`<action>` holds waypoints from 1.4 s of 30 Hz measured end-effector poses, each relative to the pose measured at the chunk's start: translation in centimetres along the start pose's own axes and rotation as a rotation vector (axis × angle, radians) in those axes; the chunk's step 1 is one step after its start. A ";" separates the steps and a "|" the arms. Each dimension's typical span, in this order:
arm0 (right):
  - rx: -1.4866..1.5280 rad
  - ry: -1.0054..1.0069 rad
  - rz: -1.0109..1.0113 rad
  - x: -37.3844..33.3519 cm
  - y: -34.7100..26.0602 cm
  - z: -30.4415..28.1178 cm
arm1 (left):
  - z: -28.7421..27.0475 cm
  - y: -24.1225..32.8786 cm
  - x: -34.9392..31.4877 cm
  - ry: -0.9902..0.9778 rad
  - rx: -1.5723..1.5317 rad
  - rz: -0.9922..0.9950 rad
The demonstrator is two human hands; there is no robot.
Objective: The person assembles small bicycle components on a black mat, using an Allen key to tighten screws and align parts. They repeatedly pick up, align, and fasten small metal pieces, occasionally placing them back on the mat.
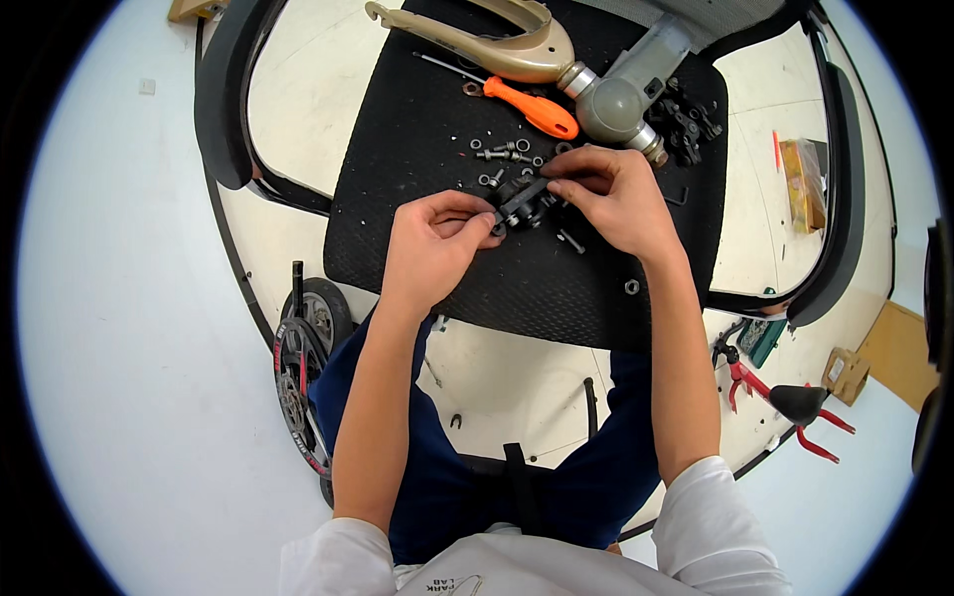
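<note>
Over a black chair seat [467, 288], both my hands are closed on a small black mechanical part [525, 202] with bolts in it; its exact kind is hard to tell. My left hand [432, 248] pinches its left end between thumb and fingers. The thumb and fingertips of my right hand [621, 209] grip its right end. Just beyond the part lie several loose bolts, nuts and washers [505, 153]. One bolt [570, 241] rests beside it on the near side, and a nut [632, 287] sits nearer the seat's front edge.
An orange-handled screwdriver [532, 107], a tan fork [497, 45] and a grey jointed metal piece [616, 104] lie farther back. Black parts [686, 124] and a hex key [679, 197] are at right. Armrests [227, 99] flank the seat. Wheels [303, 377] stand lower left; a red frame [755, 382] lies right.
</note>
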State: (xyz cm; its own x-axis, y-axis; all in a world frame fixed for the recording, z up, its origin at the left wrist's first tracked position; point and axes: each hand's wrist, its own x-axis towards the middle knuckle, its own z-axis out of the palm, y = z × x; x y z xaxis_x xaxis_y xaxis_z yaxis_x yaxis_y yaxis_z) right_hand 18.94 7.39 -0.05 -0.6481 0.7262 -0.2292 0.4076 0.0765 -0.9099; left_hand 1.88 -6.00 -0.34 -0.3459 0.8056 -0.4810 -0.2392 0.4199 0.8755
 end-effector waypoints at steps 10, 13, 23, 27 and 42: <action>0.145 0.031 -0.017 -0.9 -0.1 -0.1 | -0.6 -0.6 -0.4 -0.042 0.006 -0.008; 0.091 -0.016 0.007 -1.3 -0.5 -0.8 | -0.2 -0.4 -0.6 -0.018 0.101 0.194; 0.002 -0.032 -0.051 -1.7 -0.4 -1.0 | -1.0 -0.2 -0.2 -0.091 0.222 0.186; -0.072 -0.002 -0.122 -1.4 -0.9 -1.3 | -1.0 -0.7 -0.3 -0.098 0.259 0.235; 0.050 -0.095 -0.207 -2.7 -0.7 -2.2 | 0.7 0.9 0.2 -0.016 0.303 0.480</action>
State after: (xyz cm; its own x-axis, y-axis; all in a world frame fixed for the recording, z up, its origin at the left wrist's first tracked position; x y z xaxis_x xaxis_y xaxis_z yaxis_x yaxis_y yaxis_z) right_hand 21.83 6.87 2.01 -0.7732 0.6308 -0.0657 0.2291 0.1813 -0.9564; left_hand 2.20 -5.13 0.39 -0.3375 0.9410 -0.0266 0.2135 0.1040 0.9714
